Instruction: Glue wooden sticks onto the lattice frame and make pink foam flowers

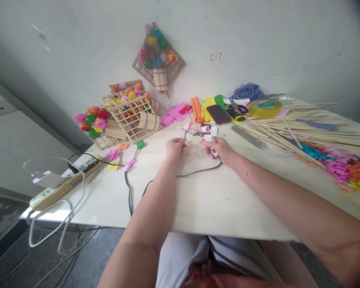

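My right hand [221, 149] is wrapped round the handle of a white hot glue gun [210, 135], whose nozzle end points left. A black cord trails from the bottom of its grip. With fingers pinched, my left hand [176, 148] holds a thin stem upright, topped by a small pink paper flower [187, 125]. The flower is close to the nozzle; whether they touch I cannot tell. Left of my left hand lie a green paper flower [141, 144] on a stem and a pink paper piece [129, 165].
Stick lattices with paper flowers [129, 112] stand at the back left. A power strip [69, 182] with cords lies at the left edge. Behind my hands are a phone [219, 114], scissors [237, 111] and tape [265, 108]. Sticks [276, 136] and coloured paper pieces [337, 164] spread right.
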### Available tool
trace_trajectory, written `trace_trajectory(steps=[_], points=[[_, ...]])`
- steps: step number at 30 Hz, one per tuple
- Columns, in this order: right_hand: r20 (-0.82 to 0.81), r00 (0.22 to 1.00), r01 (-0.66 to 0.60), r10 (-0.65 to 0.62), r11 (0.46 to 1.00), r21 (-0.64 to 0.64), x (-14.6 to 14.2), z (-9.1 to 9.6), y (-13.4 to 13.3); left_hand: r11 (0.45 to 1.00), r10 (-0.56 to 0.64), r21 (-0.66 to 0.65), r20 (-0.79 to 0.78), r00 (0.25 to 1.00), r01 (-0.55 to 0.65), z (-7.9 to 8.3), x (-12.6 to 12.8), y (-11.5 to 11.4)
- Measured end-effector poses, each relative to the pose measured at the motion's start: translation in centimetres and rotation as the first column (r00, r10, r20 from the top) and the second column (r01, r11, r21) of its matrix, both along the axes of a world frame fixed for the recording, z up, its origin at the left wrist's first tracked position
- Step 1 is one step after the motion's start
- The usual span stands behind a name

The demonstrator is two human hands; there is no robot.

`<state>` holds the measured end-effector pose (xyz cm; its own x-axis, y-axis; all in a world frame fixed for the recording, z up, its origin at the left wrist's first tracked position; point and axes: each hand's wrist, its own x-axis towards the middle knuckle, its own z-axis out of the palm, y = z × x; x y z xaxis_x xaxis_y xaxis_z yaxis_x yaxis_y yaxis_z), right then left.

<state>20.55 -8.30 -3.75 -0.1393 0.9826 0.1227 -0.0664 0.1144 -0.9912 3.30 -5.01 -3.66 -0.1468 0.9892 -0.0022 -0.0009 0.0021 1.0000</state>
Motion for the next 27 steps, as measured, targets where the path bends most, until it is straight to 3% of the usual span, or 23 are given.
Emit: trace_trajectory(steps=[27], points=[[0.003,1.000,-0.006,0.006,0.999,0.033,-0.12,0.03,-0.05,0.999,0.006,0.036,-0.010,1.000,-0.005,-0.08,-0.09,-0.06]])
